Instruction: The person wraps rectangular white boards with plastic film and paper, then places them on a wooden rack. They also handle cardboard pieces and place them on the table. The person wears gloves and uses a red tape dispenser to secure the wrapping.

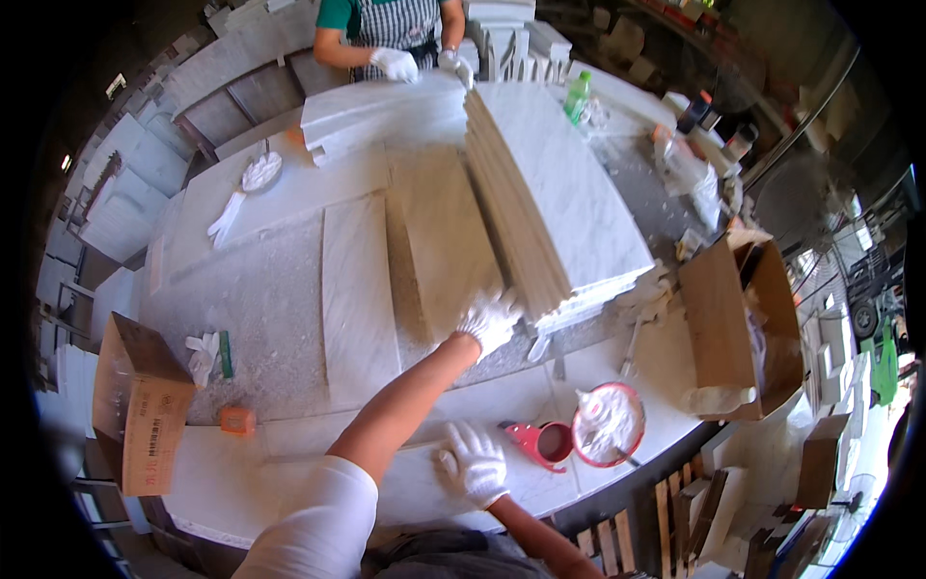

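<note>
My left hand [490,324], in a white glove, reaches forward over the near end of a pale stone slab [442,236]. Motion smears its fingers, so I cannot make out whether they touch the slab. Left of that lies another white stone slab [358,280]. Just right of my left hand rises a stack of grey-veined slabs [559,183]. Also gloved, my right hand [474,467] rests palm down with fingers apart on the near edge of the worktable [299,439], holding nothing. Beside it stand a red cup [540,444] and a red bowl of white paste [609,425].
Across the table a gloved person [400,29] stands behind more slabs [386,111]. Cardboard boxes sit at the left [145,405] and right [738,328]. A bowl of white paste [261,173], a green bottle [577,96] and an orange block [237,420] are on the table.
</note>
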Available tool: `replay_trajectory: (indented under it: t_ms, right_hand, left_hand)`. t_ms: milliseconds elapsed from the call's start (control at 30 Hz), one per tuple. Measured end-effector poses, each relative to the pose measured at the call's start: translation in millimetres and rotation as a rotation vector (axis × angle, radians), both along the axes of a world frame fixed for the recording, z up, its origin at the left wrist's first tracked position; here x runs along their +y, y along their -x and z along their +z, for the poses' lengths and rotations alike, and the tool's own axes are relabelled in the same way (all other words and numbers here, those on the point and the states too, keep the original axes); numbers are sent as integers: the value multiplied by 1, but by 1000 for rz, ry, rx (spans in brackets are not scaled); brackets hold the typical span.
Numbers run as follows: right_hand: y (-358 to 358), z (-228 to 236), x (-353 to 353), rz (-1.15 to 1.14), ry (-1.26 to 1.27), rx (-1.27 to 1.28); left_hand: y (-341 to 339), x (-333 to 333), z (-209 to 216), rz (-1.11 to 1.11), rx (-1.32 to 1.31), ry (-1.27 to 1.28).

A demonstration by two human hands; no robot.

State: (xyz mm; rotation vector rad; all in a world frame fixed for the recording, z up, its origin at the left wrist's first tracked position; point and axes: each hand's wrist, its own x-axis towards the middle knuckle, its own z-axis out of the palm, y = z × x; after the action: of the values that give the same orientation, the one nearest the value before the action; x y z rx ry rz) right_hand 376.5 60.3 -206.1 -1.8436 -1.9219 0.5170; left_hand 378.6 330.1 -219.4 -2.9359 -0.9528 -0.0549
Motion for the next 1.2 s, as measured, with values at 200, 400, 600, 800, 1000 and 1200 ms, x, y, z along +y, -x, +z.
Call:
replay_trajectory:
  t_ms: [200,400,600,800,1000,1200]
  right_hand:
    - [6,6,8,39,41,-36]
    - [3,3,13,46,36,-72]
    - [0,0,16,25,-4,-20]
    - [-1,7,20,53,41,-15]
    - [-6,2,23,40,55,21]
    - [-5,0,24,55,72,15]
  left_hand:
    - [3,4,5,-21,13,-67]
    - [17,1,11,1,47,84]
    - [48,36,23,502,-292,-13]
    - [116,126,-6,1044,-886,728]
    - [119,152,-2,1144,-832,1089]
    - [137,167,23,871,-960,1538]
